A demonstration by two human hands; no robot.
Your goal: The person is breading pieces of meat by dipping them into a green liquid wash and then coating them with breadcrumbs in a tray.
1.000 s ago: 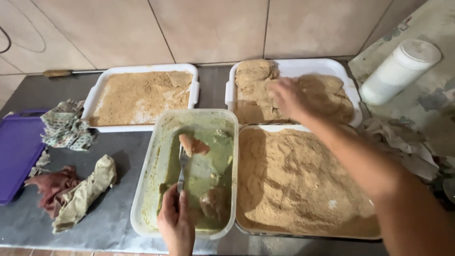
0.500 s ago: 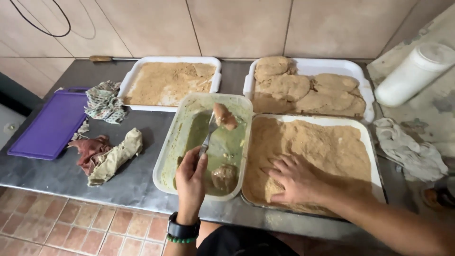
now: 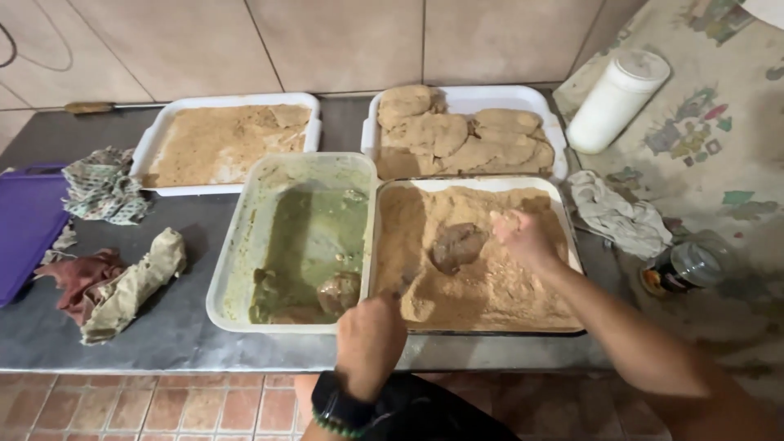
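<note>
My left hand is closed on a fork, low at the front where the two near trays meet; most of the fork is hidden. A wet brown meat piece lies on the breadcrumbs in the right-hand tray. Just right of that piece, my right hand hovers with its fingers pinched on crumbs. The clear tray of green marinade to the left holds another meat piece near its front right corner.
A white tray of breaded cutlets stands at the back right, and another white crumb tray at the back left. A white cylinder container, a pale cloth and a jar lie right. Rags and a purple board lie left.
The meat piece held up on the fork over the green tray now lies in the crumb tray. My right hand moved from the tray's front to beside that piece.
</note>
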